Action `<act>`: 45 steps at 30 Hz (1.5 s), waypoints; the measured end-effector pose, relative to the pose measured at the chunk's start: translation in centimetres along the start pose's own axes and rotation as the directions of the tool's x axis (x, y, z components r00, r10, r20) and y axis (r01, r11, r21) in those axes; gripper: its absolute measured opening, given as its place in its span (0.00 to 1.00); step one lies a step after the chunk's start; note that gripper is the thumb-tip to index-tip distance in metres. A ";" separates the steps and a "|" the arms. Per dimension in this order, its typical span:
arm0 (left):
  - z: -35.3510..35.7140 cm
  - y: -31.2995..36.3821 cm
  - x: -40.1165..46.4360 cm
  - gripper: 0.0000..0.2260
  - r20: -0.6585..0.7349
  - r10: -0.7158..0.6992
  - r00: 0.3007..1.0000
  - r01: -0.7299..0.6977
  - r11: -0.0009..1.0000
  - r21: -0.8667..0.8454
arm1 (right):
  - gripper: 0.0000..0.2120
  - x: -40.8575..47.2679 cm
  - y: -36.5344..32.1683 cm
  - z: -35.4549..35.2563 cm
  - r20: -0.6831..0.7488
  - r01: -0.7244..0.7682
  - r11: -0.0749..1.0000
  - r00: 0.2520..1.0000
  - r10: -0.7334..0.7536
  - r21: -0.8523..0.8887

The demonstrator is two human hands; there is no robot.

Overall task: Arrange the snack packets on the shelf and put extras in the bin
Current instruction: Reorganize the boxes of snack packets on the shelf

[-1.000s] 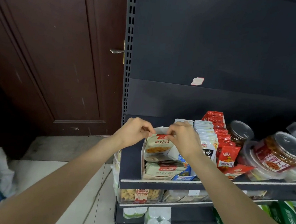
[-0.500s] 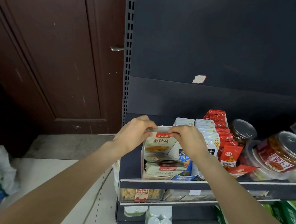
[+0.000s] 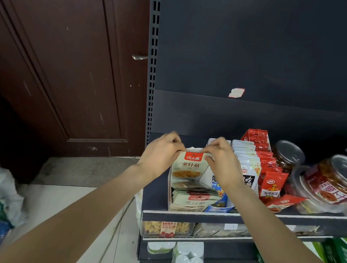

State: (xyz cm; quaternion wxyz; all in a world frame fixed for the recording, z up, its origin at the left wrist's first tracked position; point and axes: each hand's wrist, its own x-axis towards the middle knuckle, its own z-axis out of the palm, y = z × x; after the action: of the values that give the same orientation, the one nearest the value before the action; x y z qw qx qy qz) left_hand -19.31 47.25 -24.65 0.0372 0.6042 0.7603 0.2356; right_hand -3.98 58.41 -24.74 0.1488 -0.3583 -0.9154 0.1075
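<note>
Two hands pinch the top edge of an upright snack packet (image 3: pixel 190 164): the left hand (image 3: pixel 162 153) has its fingers (image 3: pixel 176 147) curled on the packet's left top corner, the right hand (image 3: pixel 221 159) on its right. The packet stands in an open white display box (image 3: pixel 203 177) near the left end of the shelf (image 3: pixel 202 215), above flat packets (image 3: pixel 194 196) lying at the box's front. Rows of white packets (image 3: pixel 245 157) and red packets (image 3: pixel 269 178) stand just right of the box, with jars (image 3: pixel 337 181) further right.

Dark metal shelf (image 3: pixel 308 221) w/ white display box (image 3: pixel 184 206) of snack packets at left end, rows of white packets (image 3: pixel 245 157) & red packets (image 3: pixel 270 172) beside, clear jars (image 3: pixel 337 179) at right.
</note>
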 end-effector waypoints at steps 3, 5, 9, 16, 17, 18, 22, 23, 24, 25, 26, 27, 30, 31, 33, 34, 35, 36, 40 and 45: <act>0.1 0.2 0.2 0.10 -0.057 -0.032 0.998 0.034 0.999 0.023 | 0.08 0.0 0.3 0.0 -0.060 -0.076 0.994 0.995 0.081 0.079; 0.2 0.3 0.3 0.10 -0.030 -0.071 0.997 0.070 0.997 -0.033 | 0.08 0.4 0.4 0.2 -0.065 -0.122 0.985 0.989 0.131 0.121; 0.8 0.1 0.1 0.13 0.017 -0.024 1.000 0.023 1.000 0.010 | 0.04 1.3 0.4 0.6 -0.019 -0.181 0.976 0.983 0.185 0.121; 0.7 -1.9 -1.5 0.18 0.125 0.110 0.986 -0.121 0.989 0.090 | 0.11 -0.5 0.5 0.3 -0.040 -0.126 0.958 0.989 0.140 0.257; 0.7 -2.1 -1.7 0.19 0.152 0.098 0.983 -0.115 0.988 0.105 | 0.10 -1.3 0.5 0.0 -0.043 -0.111 0.952 0.991 0.129 0.284; 0.7 -2.2 -1.8 0.21 0.182 0.083 0.980 -0.106 0.987 0.118 | 0.09 -2.2 0.5 -0.5 -0.016 -0.107 0.941 0.993 0.118 0.322; 0.9 -2.2 -2.2 0.29 0.281 0.016 0.960 -0.018 1.000 0.006 | 0.08 -5.4 0.9 -2.3 0.352 -0.210 0.866 0.935 0.043 0.454; 1.0 -2.2 -2.4 0.30 0.290 0.002 0.957 0.012 0.999 -0.044 | 0.11 -6.0 0.9 -2.6 0.439 -0.250 0.853 0.898 0.028 0.458; 1.0 -2.2 -2.4 0.31 0.294 -0.007 0.956 0.035 0.996 -0.088 | 0.14 -6.4 0.9 -2.9 0.510 -0.283 0.846 0.860 0.016 0.451; 1.1 -2.2 -2.5 0.30 0.294 -0.012 0.956 0.050 0.991 -0.121 | 0.16 -6.7 0.9 -3.2 0.563 -0.300 0.850 0.826 0.005 0.433; 1.1 -2.2 -2.5 0.30 0.295 -0.015 0.955 0.063 0.986 -0.155 | 0.18 -7.0 0.9 -3.2 0.592 -0.291 0.866 0.806 -0.007 0.406; 1.1 -2.1 -2.5 0.29 0.295 -0.019 0.955 0.080 0.978 -0.195 | 0.20 -7.1 0.9 -3.2 0.597 -0.259 0.890 0.802 -0.018 0.375; 0.9 -1.8 -2.5 0.28 0.280 -0.058 0.958 0.144 0.944 -0.296 | 0.18 -7.1 0.8 -2.7 0.518 -0.148 0.950 0.855 -0.016 0.274; 1.0 -1.8 -2.4 0.27 0.279 -0.064 0.958 0.154 0.937 -0.315 | 0.16 -7.1 0.7 -2.7 0.479 -0.127 0.956 0.878 -0.015 0.263; 1.1 -1.8 -2.3 0.28 0.283 -0.064 0.957 0.160 0.930 -0.331 | 0.12 -7.0 0.5 -2.7 0.417 -0.112 0.953 0.909 -0.016 0.282; 1.1 -1.9 -2.3 0.28 0.286 -0.064 0.956 0.162 0.927 -0.337 | 0.10 -7.0 0.4 -2.8 0.394 -0.110 0.948 0.919 -0.018 0.300; 1.2 -2.0 -2.2 0.29 0.287 -0.064 0.956 0.165 0.925 -0.342 | 0.08 -7.1 0.3 -2.9 0.374 -0.107 0.941 0.927 -0.021 0.320; 1.2 -2.1 -2.2 0.30 0.288 -0.066 0.955 0.167 0.924 -0.344 | 0.07 -7.1 0.3 -3.1 0.355 -0.106 0.934 0.935 -0.024 0.341; 1.4 -2.4 -2.0 0.30 0.271 -0.065 0.961 0.160 0.924 -0.347 | 0.04 -7.0 0.5 -4.2 0.283 -0.127 0.893 0.959 -0.001 0.432; 1.5 -2.5 -1.8 0.30 0.252 -0.068 0.965 0.158 0.921 -0.356 | 0.04 -6.4 0.8 -4.8 0.078 -0.081 0.864 0.996 0.049 0.498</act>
State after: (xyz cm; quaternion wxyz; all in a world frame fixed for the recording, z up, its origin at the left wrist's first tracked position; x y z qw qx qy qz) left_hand -20.55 45.65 -27.42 0.2544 0.5645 0.7256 0.3002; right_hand 2.70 55.01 -21.80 0.2041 -0.3345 -0.8479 0.3570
